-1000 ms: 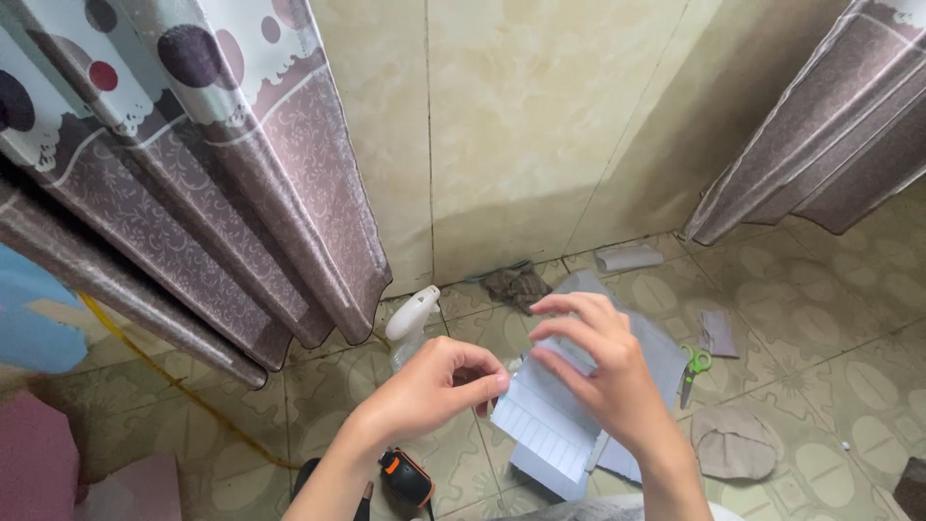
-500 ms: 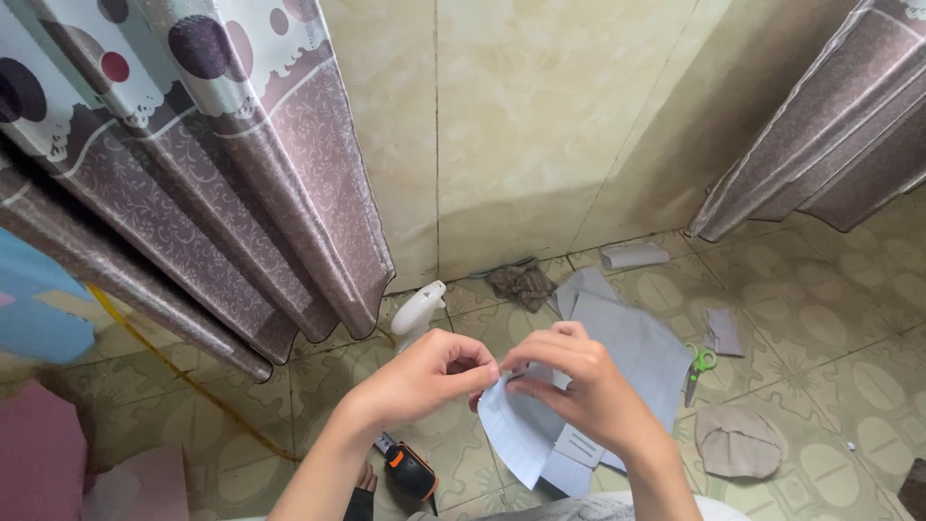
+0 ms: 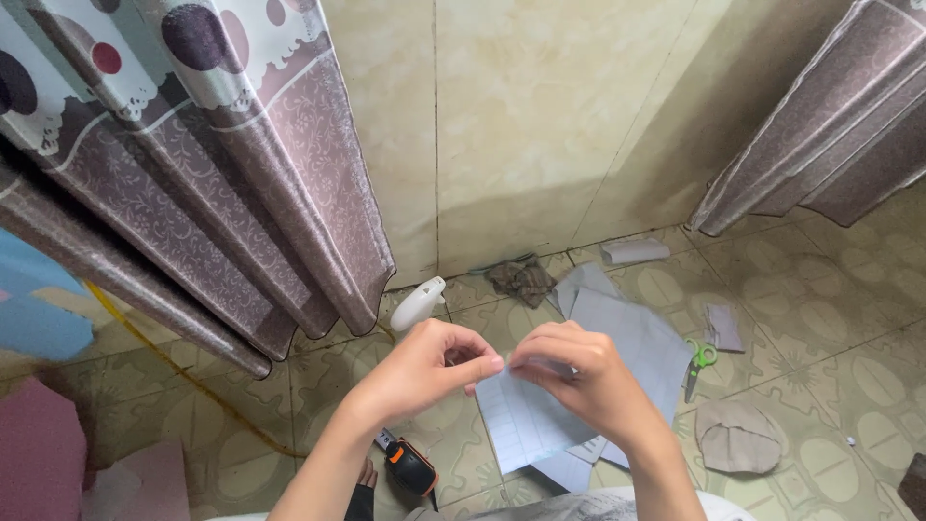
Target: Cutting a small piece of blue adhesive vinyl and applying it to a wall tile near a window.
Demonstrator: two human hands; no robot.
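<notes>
A pale gridded sheet (image 3: 529,425) was pinched at its upper edge between the left hand (image 3: 424,367) and the right hand (image 3: 579,381), whose fingertips met. Green-handled scissors (image 3: 696,363) were seen right of the right hand, a white spray bottle (image 3: 418,303) just beyond the left, and an orange-and-black tool (image 3: 410,467) beneath the left wrist.
</notes>
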